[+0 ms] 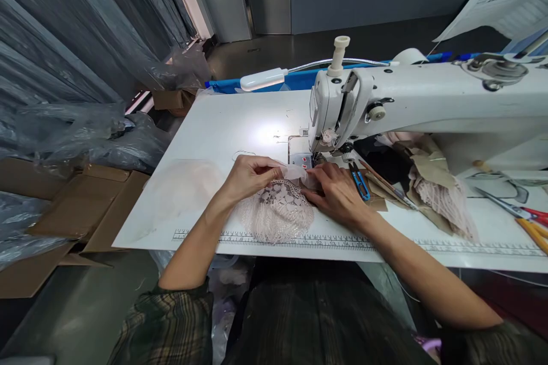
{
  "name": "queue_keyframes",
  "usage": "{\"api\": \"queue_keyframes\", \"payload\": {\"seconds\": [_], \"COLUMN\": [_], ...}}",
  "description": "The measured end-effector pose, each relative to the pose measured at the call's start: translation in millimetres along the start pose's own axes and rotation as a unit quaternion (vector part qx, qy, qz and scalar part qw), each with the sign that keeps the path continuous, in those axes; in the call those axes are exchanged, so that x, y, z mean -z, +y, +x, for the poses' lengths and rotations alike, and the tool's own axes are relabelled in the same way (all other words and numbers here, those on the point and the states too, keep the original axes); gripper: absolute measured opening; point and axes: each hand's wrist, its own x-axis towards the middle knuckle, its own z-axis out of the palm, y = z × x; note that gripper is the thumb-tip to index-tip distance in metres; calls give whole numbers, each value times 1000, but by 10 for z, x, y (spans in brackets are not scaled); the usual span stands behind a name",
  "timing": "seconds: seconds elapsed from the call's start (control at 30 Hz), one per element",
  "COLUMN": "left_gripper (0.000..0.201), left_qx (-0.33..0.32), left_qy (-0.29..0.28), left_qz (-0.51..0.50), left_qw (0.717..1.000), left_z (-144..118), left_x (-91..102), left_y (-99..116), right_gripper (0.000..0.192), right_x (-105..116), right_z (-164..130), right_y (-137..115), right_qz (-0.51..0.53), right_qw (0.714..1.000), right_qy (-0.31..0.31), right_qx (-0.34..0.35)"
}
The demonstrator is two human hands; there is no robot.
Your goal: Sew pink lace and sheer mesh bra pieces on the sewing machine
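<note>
A pale pink piece of lace fabric [280, 214] with a scalloped, netted edge lies at the front of the sewing machine [368, 97]. My left hand [252, 179] pinches the sheer top edge of this fabric between thumb and fingers. My right hand [336, 191] lies beside the presser foot [320, 158], fingers pressing the fabric's right end down. Its fingertips are close to the needle area, and the machine head partly hides the stitching point. Just right of that hand are blue thread snips [359, 181].
Fabric scraps and brown paper pieces [432, 177] lie under the machine arm. Orange-and-red-handled scissors [524, 217] rest at far right. A printed ruler [274, 241] runs along the table's front edge. Sheer pink fabric [184, 191] lies at left; cardboard boxes [85, 205] stand beyond the table.
</note>
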Motion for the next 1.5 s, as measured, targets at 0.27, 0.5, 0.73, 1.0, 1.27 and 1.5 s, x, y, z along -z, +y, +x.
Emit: {"api": "queue_keyframes", "payload": {"seconds": [0.27, 0.5, 0.73, 1.0, 1.27, 1.5], "left_gripper": [30, 35, 30, 31, 35, 26], "left_qx": [-63, 181, 193, 186, 180, 226], "left_qy": [52, -18, -3, -17, -5, -30], "left_qz": [-115, -183, -208, -251, -288, -247], "left_qw": [990, 966, 959, 950, 940, 942], "left_z": [-15, 40, 82, 81, 84, 84], "left_x": [118, 23, -50, -119, -91, -5], "left_y": [78, -23, -168, -150, -113, -73], "right_gripper": [31, 41, 63, 42, 16, 39], "right_x": [222, 299, 70, 67, 139, 524], "right_z": [15, 64, 15, 43, 107, 19], "right_y": [-1, 17, 113, -41, 44, 186], "right_qz": [462, 632, 340, 118, 412, 669], "right_qw": [876, 707, 927, 992, 889, 692], "right_qy": [-62, -149, -64, 5, -9, -170], "right_qx": [-125, -281, -143, -37, -200, -210]}}
